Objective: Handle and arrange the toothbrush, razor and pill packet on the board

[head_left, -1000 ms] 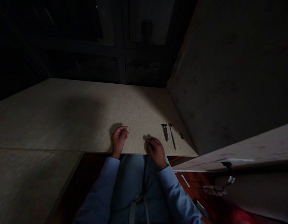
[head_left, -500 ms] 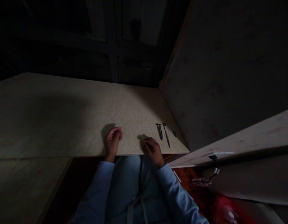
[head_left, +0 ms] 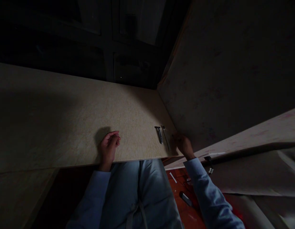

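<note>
My left hand point(head_left: 108, 146) rests on a pale board point(head_left: 66, 117), its fingers curled and pinched together; whether anything is in them I cannot make out. My right hand point(head_left: 183, 145) is in deep shadow at the board's right corner, beside a small dark tool point(head_left: 158, 134) and a thin white stick point(head_left: 165, 137). Its fingers are too dark and blurred to read. Both arms wear light blue sleeves.
An upright panel point(head_left: 228, 70) rises along the board's right edge. A second pale board point(head_left: 257, 133) slants at the right. Small items, one of them a dark one point(head_left: 185, 198), lie on the reddish floor point(head_left: 178, 178). Dark cabinets point(head_left: 128, 47) stand behind.
My right hand has moved from the board's front edge rightwards to the corner by the tools. The view has swung, and my left hand has kept its pinched pose.
</note>
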`<state>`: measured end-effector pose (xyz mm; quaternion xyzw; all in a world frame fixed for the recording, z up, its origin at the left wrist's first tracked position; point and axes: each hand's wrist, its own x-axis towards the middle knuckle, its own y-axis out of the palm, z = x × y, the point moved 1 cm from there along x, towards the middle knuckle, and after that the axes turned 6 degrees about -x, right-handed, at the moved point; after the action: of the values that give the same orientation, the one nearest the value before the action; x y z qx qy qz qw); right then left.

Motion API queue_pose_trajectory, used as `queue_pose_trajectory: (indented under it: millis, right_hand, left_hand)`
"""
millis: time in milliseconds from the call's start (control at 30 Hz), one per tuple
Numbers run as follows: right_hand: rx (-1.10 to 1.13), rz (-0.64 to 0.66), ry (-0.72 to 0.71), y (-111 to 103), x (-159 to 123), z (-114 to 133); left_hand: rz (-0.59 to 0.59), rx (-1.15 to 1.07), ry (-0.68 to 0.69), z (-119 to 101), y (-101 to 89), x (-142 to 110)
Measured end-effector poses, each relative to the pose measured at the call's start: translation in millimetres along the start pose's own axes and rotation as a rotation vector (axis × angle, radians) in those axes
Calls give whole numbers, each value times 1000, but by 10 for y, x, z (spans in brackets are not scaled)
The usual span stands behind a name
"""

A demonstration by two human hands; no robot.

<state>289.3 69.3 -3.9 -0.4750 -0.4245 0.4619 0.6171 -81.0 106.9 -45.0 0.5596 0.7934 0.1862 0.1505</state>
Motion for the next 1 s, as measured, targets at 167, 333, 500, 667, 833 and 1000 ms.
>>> queue_pose_trajectory:
  millis: [167,333,500,667,833,1000]
  right_hand:
    - [-161,146,-19,-36,145,8]
    - [-296,197,-17,-49,184,70]
    - [-350,205,-56,-172,203,53]
    - [-344,163,-134,-277,346,8]
    - [-369,162,-195,-224,581,-14]
    - [-437,186,-239,-127,677,-26]
  left_hand:
    - [0,-3,2,-10,7,-4]
    - [8,8,10,-16,13,1]
    - [15,21,7,3,-5,16]
    - [14,42,19,12,-15,25]
    - [17,61,35,15,-14,27]
    - [5,72,12,22,-10,38]
